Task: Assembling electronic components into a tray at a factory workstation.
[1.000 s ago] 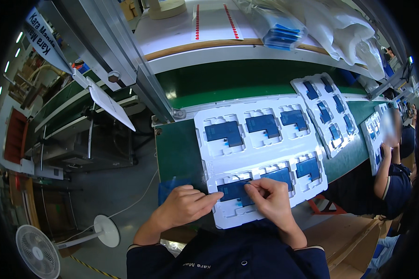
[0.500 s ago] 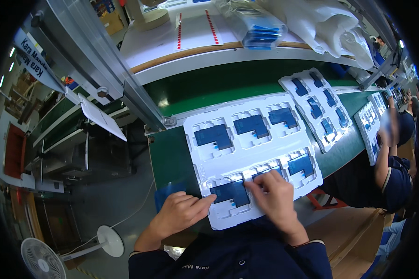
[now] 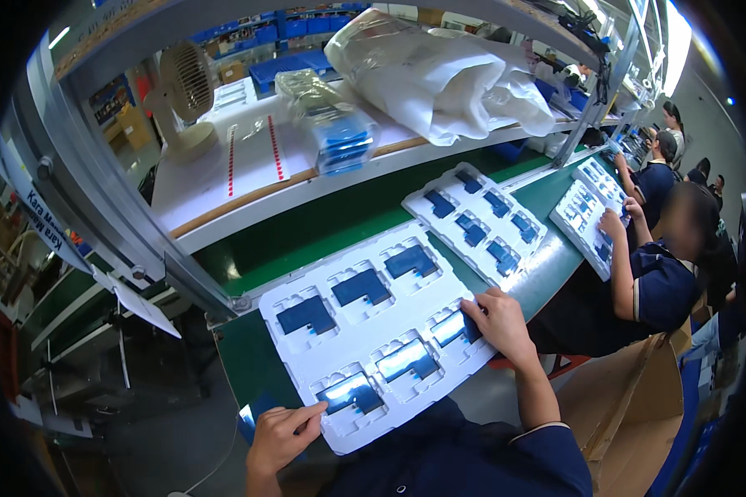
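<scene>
A white molded tray (image 3: pixel 352 344) lies in front of me, with several flat, dark, L-shaped pieces in its recesses, among them one at the back left (image 3: pixel 305 315). The near row shines with reflected light. My left hand (image 3: pixel 283 437) is at the tray's near left edge with curled fingers, the index fingertip beside the left end of the nearest piece (image 3: pixel 352 396). Over the right edge, my right hand (image 3: pixel 503 327) closes its thumb and fingers on the tray beside the near row's right piece (image 3: pixel 452 329). The undersides of both hands are hidden.
A second filled tray (image 3: pixel 477 219) lies beyond, on the green bench (image 3: pixel 253 364). Plastic-bagged blue items (image 3: pixel 344 141) and a white bag (image 3: pixel 448 91) occupy the shelf, beside a fan (image 3: pixel 186 83). At right, a co-worker (image 3: pixel 659 273) handles another tray (image 3: pixel 584 215); a cardboard box (image 3: pixel 630 406) stands below.
My right hand has moved from the near row's left piece to the tray's right edge. My left hand stays near the left edge. The view has tilted up and turned right.
</scene>
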A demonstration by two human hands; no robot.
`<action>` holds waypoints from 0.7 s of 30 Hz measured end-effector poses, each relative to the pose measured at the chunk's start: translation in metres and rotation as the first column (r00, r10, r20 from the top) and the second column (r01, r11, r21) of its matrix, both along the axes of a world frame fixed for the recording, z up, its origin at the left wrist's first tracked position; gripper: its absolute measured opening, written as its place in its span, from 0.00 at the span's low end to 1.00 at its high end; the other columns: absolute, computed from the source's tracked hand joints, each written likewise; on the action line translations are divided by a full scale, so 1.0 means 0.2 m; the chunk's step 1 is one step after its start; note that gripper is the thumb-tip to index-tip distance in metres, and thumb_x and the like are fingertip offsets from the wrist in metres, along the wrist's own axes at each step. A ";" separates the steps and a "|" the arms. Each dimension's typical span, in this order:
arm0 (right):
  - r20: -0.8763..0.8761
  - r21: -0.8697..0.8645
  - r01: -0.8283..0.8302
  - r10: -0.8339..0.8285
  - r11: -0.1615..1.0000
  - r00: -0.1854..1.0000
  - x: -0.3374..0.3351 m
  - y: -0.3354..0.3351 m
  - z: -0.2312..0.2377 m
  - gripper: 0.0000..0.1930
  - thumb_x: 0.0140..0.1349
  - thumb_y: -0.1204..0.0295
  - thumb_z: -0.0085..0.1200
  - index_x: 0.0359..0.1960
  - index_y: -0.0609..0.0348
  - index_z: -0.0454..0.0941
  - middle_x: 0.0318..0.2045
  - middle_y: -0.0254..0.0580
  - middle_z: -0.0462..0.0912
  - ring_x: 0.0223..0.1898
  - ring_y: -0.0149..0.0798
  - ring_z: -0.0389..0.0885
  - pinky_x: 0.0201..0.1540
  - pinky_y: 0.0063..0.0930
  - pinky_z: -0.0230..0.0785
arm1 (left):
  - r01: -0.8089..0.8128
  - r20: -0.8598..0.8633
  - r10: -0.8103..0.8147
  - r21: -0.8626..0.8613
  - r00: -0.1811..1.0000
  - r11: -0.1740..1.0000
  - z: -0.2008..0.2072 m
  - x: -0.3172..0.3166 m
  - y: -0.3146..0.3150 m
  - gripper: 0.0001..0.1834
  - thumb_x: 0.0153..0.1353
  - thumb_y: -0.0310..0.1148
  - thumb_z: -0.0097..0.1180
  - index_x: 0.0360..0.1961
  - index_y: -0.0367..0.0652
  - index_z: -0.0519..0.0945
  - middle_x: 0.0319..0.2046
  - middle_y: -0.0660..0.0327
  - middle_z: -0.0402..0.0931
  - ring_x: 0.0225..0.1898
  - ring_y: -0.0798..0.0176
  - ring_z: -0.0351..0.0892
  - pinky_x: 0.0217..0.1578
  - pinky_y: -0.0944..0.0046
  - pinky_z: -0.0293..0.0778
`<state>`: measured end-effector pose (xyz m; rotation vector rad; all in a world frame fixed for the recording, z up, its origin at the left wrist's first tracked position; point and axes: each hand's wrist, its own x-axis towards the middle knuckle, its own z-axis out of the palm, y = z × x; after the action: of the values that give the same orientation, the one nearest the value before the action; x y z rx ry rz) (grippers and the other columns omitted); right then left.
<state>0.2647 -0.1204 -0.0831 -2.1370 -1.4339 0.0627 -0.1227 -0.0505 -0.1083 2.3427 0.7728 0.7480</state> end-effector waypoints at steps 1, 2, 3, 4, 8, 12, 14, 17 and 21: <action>0.073 -0.013 -0.011 0.012 1.000 0.997 0.00 0.00 0.00 0.18 0.60 0.60 0.58 0.23 0.65 0.80 0.23 0.52 0.75 0.27 0.53 0.77 0.32 0.42 0.69 | -0.025 0.016 0.025 -0.019 1.000 1.000 0.00 0.00 0.00 0.13 0.48 0.24 0.62 0.38 0.44 0.85 0.13 0.63 0.73 0.13 0.65 0.72 0.19 0.66 0.65; 0.143 -0.028 -0.022 0.026 0.999 0.989 0.01 0.00 0.01 0.18 0.60 0.60 0.58 0.24 0.65 0.81 0.22 0.51 0.75 0.26 0.53 0.77 0.31 0.42 0.69 | -0.017 0.020 0.017 -0.011 1.000 1.000 -0.01 0.01 0.00 0.13 0.48 0.24 0.62 0.38 0.44 0.85 0.13 0.63 0.73 0.13 0.65 0.72 0.19 0.66 0.65; 0.169 -0.046 -0.008 0.016 0.999 0.985 0.01 0.00 0.03 0.19 0.60 0.58 0.58 0.24 0.64 0.81 0.23 0.50 0.77 0.26 0.53 0.79 0.32 0.41 0.71 | -0.026 0.026 0.026 0.006 0.999 1.000 -0.01 0.02 0.00 0.13 0.48 0.24 0.62 0.38 0.44 0.85 0.13 0.63 0.73 0.13 0.65 0.72 0.19 0.66 0.66; 0.173 -0.041 -0.004 0.011 0.999 0.985 0.03 0.00 0.03 0.19 0.60 0.58 0.58 0.24 0.64 0.81 0.23 0.50 0.77 0.26 0.53 0.79 0.32 0.41 0.71 | -0.036 0.031 0.036 0.022 0.999 0.999 -0.02 0.02 0.00 0.13 0.48 0.24 0.62 0.37 0.44 0.86 0.13 0.63 0.73 0.13 0.66 0.72 0.19 0.66 0.66; -0.103 -0.121 -0.002 -0.010 0.993 0.995 0.12 0.02 0.06 0.24 0.56 0.53 0.62 0.23 0.66 0.79 0.21 0.47 0.79 0.23 0.44 0.79 0.28 0.34 0.70 | -0.082 0.033 0.081 0.024 0.996 0.996 0.00 0.04 -0.02 0.13 0.47 0.22 0.62 0.36 0.43 0.86 0.14 0.61 0.75 0.13 0.66 0.73 0.19 0.66 0.66; -0.399 -0.175 -0.070 -0.005 0.982 0.917 0.21 0.04 0.01 0.28 0.52 0.47 0.65 0.22 0.65 0.77 0.17 0.39 0.76 0.21 0.32 0.75 0.23 0.26 0.66 | -0.088 0.025 0.089 -0.032 0.996 0.996 -0.01 0.04 -0.02 0.13 0.46 0.21 0.62 0.36 0.43 0.86 0.15 0.60 0.77 0.14 0.65 0.74 0.19 0.66 0.67; -0.452 -0.197 -0.105 0.004 0.975 0.892 0.24 0.05 0.00 0.27 0.52 0.47 0.65 0.22 0.64 0.77 0.17 0.37 0.76 0.21 0.30 0.74 0.24 0.25 0.65 | -0.116 0.061 0.124 -0.122 0.990 0.986 -0.04 0.03 -0.03 0.13 0.47 0.21 0.62 0.36 0.42 0.86 0.16 0.58 0.77 0.15 0.65 0.74 0.20 0.67 0.68; -0.546 -0.209 -0.176 0.034 0.962 0.837 0.28 0.05 -0.03 0.25 0.53 0.49 0.66 0.23 0.62 0.77 0.18 0.34 0.76 0.21 0.27 0.73 0.24 0.22 0.64 | -0.131 0.091 0.153 -0.207 0.984 0.969 -0.06 0.02 -0.05 0.13 0.49 0.22 0.62 0.38 0.41 0.86 0.16 0.59 0.76 0.15 0.70 0.72 0.20 0.70 0.66; -0.720 -0.229 -0.244 0.005 0.942 0.694 0.30 0.08 0.02 0.19 0.55 0.56 0.66 0.26 0.60 0.77 0.20 0.31 0.77 0.21 0.23 0.71 0.23 0.17 0.61 | -0.127 0.056 0.150 -0.294 0.987 0.947 -0.06 0.01 -0.06 0.22 0.52 0.22 0.62 0.51 0.37 0.79 0.16 0.63 0.74 0.16 0.75 0.69 0.20 0.74 0.64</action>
<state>0.3252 -0.1049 -0.0801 -1.8811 -1.1184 1.1236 -0.1211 -0.0628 -0.1200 2.0020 0.9517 0.7259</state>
